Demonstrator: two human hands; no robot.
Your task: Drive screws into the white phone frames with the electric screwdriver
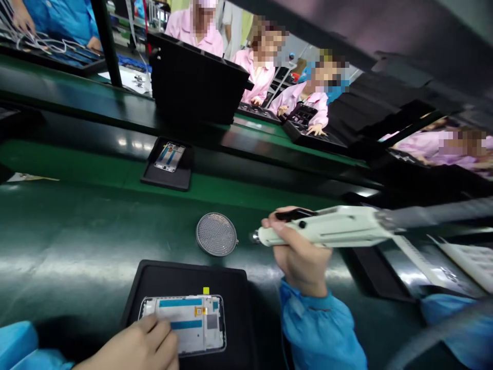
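Observation:
My right hand [298,254] is closed round a pale electric screwdriver [327,231] that lies level, its tip pointing left towards a round metal mesh dish [216,234]. My left hand [138,347] rests with its fingers flat on the left end of a phone frame [192,321], which lies in a black tray [231,288] at the near edge. Both my sleeves are blue.
A second black tray [167,177] with another phone frame [170,156] sits farther back on the green belt [77,164]. A black upright panel [196,82] stands behind it. Several people in pink and blue work across the line. Papers [462,257] lie at right.

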